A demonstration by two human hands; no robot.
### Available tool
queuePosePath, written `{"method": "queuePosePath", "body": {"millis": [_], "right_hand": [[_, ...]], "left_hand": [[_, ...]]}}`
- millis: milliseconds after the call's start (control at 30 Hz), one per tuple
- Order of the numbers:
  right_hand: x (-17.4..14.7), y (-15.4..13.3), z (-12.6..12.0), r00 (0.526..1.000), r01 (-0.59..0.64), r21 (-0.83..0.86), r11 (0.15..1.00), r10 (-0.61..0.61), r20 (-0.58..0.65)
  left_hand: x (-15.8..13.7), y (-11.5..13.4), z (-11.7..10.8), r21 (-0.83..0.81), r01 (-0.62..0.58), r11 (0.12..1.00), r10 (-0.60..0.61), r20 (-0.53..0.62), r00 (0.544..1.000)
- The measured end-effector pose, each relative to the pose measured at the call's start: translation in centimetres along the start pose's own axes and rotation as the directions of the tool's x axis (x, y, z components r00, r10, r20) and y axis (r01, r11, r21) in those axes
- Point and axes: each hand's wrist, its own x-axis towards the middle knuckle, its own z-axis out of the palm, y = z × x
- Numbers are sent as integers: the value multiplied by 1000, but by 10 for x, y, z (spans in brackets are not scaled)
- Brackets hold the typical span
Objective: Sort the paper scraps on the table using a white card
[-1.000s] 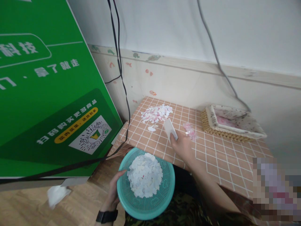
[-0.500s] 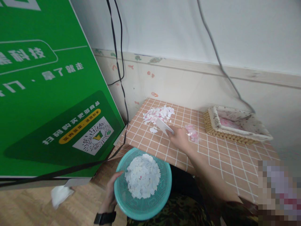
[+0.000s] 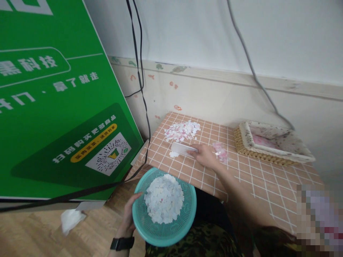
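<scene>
My left hand [image 3: 131, 210] is closed on the left rim of a round teal plastic colander [image 3: 190, 217], held below the table's front edge. Inside it is a heap of pale paper scraps [image 3: 164, 200]. My right hand [image 3: 205, 155] grips a flat white scraper [image 3: 182, 148] by its right end, just over the table. A few white scraps [image 3: 173, 154] lie at the scraper's lower left edge. Behind it a larger pile of white and pink scraps [image 3: 182, 130] is spread out. Some pink scraps [image 3: 221, 151] lie to the right of my right hand.
A lined wicker basket [image 3: 268, 157] with pink pieces inside stands at the table's right rear. The tablecloth [image 3: 241, 178] is brown with white checks. A green panel [image 3: 53, 135] rises on the left, with black cables [image 3: 142, 92] hanging beside it. A white bag-like thing [image 3: 71, 219] lies on the floor.
My right hand has turned the scraper from slanting to nearly level and drawn it away from the large pile, nearer the few white scraps. My left hand still holds the colander.
</scene>
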Motion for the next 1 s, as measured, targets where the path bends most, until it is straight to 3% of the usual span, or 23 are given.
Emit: {"method": "queuePosePath", "body": {"millis": [167,333,533,600,700,800,900,1000], "right_hand": [[-4,-5,4,1000,17,-74,997,-18,-19],[-25,-15,23,991,132,-117,984,-127,52],[-70,-34,27,953,268,31,963,-270,140],[-74,-27,17,964,230,74,970,-237,119],[-66,-2,-7,996,75,41,996,-73,-58],[-46,27,-29,977,-71,-80,994,53,-206],[-20,43,-42,978,-103,-171,980,68,-198],[5,47,-45,990,-54,-200,978,26,-139]], "left_hand": [[-3,2,3,22,6,1000,-6,-9,1000],[-2,2,2,9,0,1000,0,-8,1000],[6,-4,-8,-15,63,998,-62,72,995],[8,-6,-10,-23,75,997,-73,97,993],[8,-9,-12,-24,85,996,-82,111,990],[8,-11,-12,-2,75,997,-74,100,992],[9,-13,-11,28,62,998,-64,74,995],[9,-14,-10,39,64,997,-67,67,995]]}}
